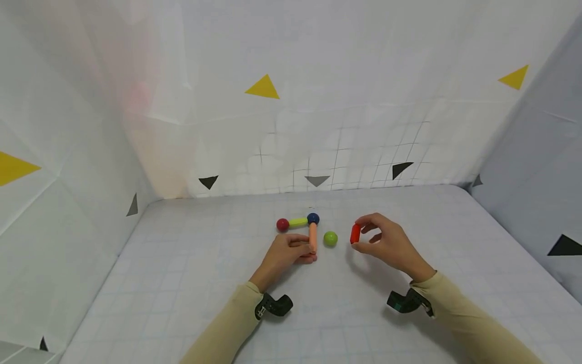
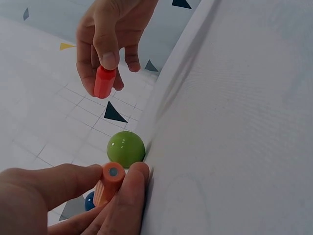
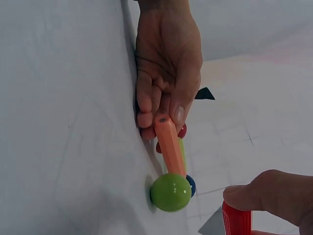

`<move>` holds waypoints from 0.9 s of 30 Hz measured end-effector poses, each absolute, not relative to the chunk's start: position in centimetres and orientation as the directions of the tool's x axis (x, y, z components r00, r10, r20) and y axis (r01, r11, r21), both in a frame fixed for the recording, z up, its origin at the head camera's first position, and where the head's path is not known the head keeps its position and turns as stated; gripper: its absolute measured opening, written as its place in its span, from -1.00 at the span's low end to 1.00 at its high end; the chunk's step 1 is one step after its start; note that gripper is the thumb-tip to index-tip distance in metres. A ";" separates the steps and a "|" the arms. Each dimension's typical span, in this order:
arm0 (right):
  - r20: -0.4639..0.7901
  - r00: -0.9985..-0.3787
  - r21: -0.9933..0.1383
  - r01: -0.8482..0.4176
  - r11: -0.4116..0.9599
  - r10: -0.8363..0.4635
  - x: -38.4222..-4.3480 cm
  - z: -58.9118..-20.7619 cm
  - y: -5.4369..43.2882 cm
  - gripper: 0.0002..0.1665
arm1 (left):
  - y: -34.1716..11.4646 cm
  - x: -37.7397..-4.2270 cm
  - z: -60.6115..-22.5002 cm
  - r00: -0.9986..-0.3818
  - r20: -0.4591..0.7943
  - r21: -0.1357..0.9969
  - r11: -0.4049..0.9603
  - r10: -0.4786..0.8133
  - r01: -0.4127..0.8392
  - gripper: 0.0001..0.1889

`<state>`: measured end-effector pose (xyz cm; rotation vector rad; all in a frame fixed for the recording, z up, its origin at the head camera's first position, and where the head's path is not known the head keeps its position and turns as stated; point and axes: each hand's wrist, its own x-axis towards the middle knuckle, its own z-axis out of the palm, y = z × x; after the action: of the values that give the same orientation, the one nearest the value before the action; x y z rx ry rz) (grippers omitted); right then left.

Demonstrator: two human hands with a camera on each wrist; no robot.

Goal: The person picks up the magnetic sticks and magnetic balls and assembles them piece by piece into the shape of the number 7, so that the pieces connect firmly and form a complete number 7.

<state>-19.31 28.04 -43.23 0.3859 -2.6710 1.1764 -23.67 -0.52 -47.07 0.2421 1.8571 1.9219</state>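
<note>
My left hand (image 1: 287,251) pinches the near end of an orange rod (image 1: 312,237) between thumb and fingers. That rod's far end meets a dark blue ball (image 1: 312,218), from which a yellow-green rod (image 1: 298,221) runs left to a red ball (image 1: 283,224). In the left wrist view, the orange rod's end shows a grey disc. To the right of the orange rod, a green ball (image 1: 330,238) lies on the table, apart from both hands in the head view. My right hand (image 1: 386,242) holds a short red rod (image 1: 355,233) upright between thumb and fingertips, right of the green ball.
The white table (image 1: 182,303) carries a faint grid. White sheet walls with yellow triangles (image 1: 263,87) and black triangles (image 1: 402,170) rise at the back and sides. Each wrist wears a dark camera mount, the left one (image 1: 274,306) near the tabletop.
</note>
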 end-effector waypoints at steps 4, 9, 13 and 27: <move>0.295 -0.940 -0.683 -0.333 0.650 -0.173 -18.9 -43.0 27.4 -0.45 | -0.6 -23.6 -47.1 -0.879 -0.176 0.981 0.008 0.443 -0.193 -0.59; 0.307 -0.930 -0.688 -0.362 0.629 -0.200 -18.6 -43.0 26.5 -0.46 | -0.7 -23.6 -47.1 -0.877 -0.171 0.982 0.010 0.450 -0.187 -0.59; 0.303 -0.927 -0.703 -0.373 0.606 -0.220 -18.3 -43.2 25.6 -0.46 | -0.6 -23.6 -47.1 -0.876 -0.173 0.982 0.010 0.450 -0.189 -0.59; 0.317 -0.898 -0.720 -0.437 0.539 -0.305 -17.5 -44.3 23.4 -0.44 | -0.7 -23.6 -46.9 -0.877 -0.180 0.981 0.022 0.446 -0.191 -0.57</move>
<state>-17.48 23.39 -44.27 0.6359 -2.6186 1.2913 -23.57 -0.65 -46.85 0.2596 1.8625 1.9064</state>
